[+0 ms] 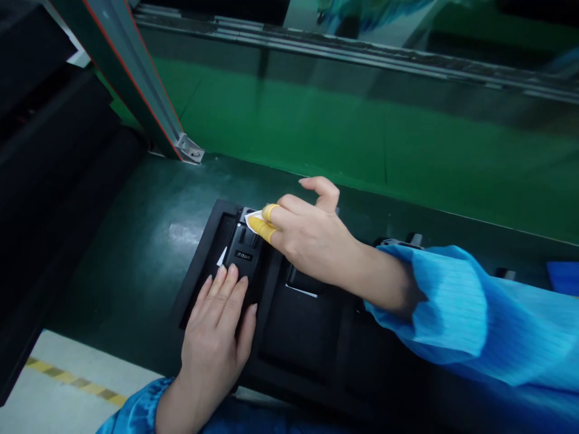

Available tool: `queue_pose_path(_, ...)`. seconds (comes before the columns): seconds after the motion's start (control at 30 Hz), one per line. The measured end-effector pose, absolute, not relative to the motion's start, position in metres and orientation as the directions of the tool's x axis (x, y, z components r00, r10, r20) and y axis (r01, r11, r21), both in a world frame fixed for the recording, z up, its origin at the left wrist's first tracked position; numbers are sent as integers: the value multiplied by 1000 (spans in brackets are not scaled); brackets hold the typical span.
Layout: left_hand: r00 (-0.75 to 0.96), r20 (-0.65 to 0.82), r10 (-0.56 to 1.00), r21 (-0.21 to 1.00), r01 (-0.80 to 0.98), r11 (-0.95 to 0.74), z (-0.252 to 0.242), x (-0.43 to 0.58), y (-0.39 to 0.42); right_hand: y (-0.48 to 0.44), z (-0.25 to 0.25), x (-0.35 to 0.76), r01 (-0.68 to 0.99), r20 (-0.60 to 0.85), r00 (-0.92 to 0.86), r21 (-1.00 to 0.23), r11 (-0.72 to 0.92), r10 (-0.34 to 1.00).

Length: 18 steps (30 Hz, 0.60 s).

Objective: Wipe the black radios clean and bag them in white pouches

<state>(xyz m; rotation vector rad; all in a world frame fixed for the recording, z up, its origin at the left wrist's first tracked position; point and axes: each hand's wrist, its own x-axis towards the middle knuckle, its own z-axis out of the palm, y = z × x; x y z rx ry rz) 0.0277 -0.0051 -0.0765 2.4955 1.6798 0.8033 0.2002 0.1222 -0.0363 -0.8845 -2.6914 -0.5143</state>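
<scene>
A black boxy device [242, 255] with a small label in light letters lies in the left compartment of a black tray [266, 343]. My left hand [217, 331] rests on its near end with fingers stretched out flat. Over the device's far end is my right hand [307, 232], with yellow finger cots on two fingers. Those fingers press a small white wipe [253, 218] against the device, while the index finger is raised and bent. A white scrap [222, 257] shows along the device's left side. The device's near end is hidden under my left hand.
Another black item [301, 282] with a white edge sits in the neighbouring compartment, partly under my right wrist. Black stacked trays [54, 157] stand at the left. A metal post [149, 90] rises from the green table [136, 241]. Something blue [563, 277] lies at the right.
</scene>
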Motion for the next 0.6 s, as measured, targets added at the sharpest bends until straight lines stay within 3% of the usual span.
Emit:
queue_pose_path(0.33,284,398,873,305,856,-417,-76,28,-4,105,-32,213,618,367,-781,346,706,505)
queue_pose_path(0.6,278,406,870,321,848,-421,-77,28,-5,105,-35,230,707,386,-705,316,633,595)
